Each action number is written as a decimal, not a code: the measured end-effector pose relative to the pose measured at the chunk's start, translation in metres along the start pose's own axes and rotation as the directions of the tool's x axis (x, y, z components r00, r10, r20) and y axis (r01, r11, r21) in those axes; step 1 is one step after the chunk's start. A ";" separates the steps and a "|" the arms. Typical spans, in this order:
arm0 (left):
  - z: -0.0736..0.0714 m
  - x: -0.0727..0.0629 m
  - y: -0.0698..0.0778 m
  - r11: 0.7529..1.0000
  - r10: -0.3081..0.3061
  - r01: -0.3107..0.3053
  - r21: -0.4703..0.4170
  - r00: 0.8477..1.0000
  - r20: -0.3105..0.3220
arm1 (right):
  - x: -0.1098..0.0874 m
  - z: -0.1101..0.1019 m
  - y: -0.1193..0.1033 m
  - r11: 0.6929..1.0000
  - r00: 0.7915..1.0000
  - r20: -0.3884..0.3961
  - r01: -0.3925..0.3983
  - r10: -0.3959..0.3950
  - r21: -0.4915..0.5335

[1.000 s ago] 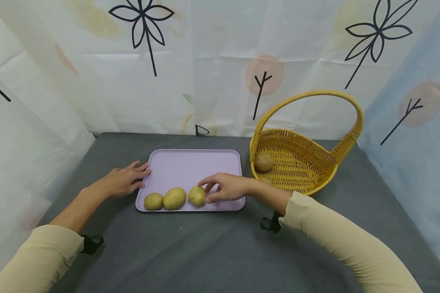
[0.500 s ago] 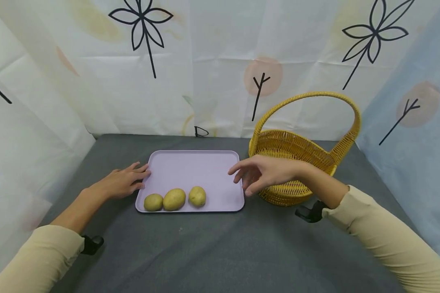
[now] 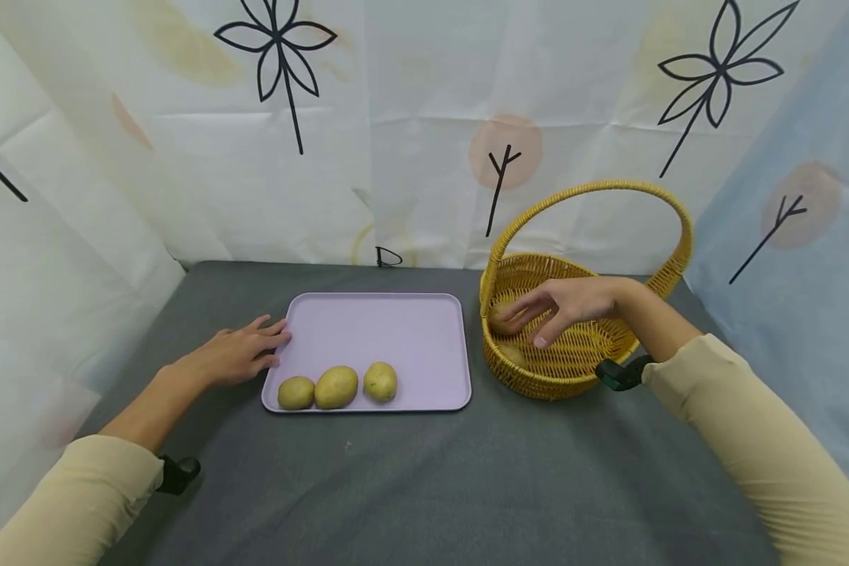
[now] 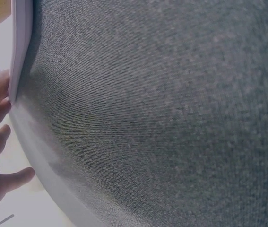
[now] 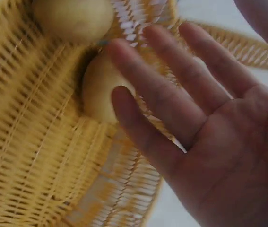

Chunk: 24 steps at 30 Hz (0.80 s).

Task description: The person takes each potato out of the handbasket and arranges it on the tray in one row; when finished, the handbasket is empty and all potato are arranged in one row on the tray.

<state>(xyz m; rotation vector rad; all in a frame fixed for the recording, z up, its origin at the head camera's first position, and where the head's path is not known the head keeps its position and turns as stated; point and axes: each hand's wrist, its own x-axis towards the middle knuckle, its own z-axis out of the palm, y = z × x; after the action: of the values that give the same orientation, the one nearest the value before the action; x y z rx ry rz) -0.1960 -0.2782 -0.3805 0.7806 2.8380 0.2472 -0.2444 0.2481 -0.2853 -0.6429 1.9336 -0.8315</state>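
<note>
My right hand (image 3: 562,306) reaches over the yellow wicker basket (image 3: 538,385), its fingers spread and holding nothing. Two potatoes lie inside the basket: one potato (image 3: 498,317) is by the fingertips and another potato (image 3: 514,354) is near the front wall. In the right wrist view, the fingers hang in front of a potato (image 5: 98,87), and whether they touch it I cannot tell. My left hand (image 3: 240,352) rests at the left edge of the lilac tray (image 3: 410,330), fingertips on its rim. Along the tray's front edge lie three potatoes (image 3: 336,387) in a row.
A grey cloth (image 3: 368,487) covers the table. The basket's tall arched handle (image 3: 608,186) rises above the right forearm. White printed curtains (image 3: 424,181) close off the back and sides.
My right hand has left the third potato on the tray and moved right, into the space over the basket. The left hand and tray have stayed put.
</note>
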 end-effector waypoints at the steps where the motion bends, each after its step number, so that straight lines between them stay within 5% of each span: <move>1: 0.000 0.000 -0.001 1.000 0.000 0.000 0.002 1.000 0.000 | 0.002 -0.002 0.003 1.000 1.000 0.010 -0.024 0.024 -0.005; 9: 0.000 -0.001 -0.001 1.000 -0.003 0.003 -0.015 1.000 0.012 | 0.023 -0.010 0.018 0.985 0.984 0.113 -0.148 0.137 0.089; 24: -0.001 0.001 0.000 1.000 -0.018 0.019 -0.015 1.000 0.015 | 0.046 -0.010 0.018 0.956 0.949 0.188 -0.276 0.254 0.100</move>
<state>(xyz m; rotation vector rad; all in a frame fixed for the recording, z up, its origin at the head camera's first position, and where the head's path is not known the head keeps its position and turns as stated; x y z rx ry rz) -0.1972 -0.2780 -0.3799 0.7496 2.8250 0.2583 -0.2763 0.2293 -0.3196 -0.3564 1.7465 -0.6961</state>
